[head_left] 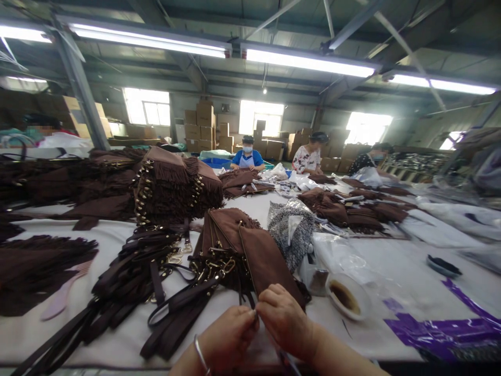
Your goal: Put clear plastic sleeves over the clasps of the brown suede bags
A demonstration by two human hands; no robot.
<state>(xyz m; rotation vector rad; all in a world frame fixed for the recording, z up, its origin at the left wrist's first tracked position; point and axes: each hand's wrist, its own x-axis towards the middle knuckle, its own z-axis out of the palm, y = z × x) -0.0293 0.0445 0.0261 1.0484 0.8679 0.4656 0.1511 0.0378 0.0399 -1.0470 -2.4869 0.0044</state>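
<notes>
My left hand (230,334), with a silver bangle at the wrist, is closed in a pinch at the table's near edge. Right beside it, my right hand (284,313) is closed too, its fingertips meeting those of the left. A small dark thing between the fingertips is too small to make out. Just beyond the hands lies a pile of brown bags (270,256) with fringes, zippers and gold clasps. Dark brown straps (176,324) with metal hooks spread to the left of my left hand.
Stacked fringed bags (176,183) rise behind the straps. A pink comb (64,297) lies at left. To the right are a silvery patterned bag (293,235), a bowl of brown stuff (346,297) and purple plastic (442,334). Several people sit across the table.
</notes>
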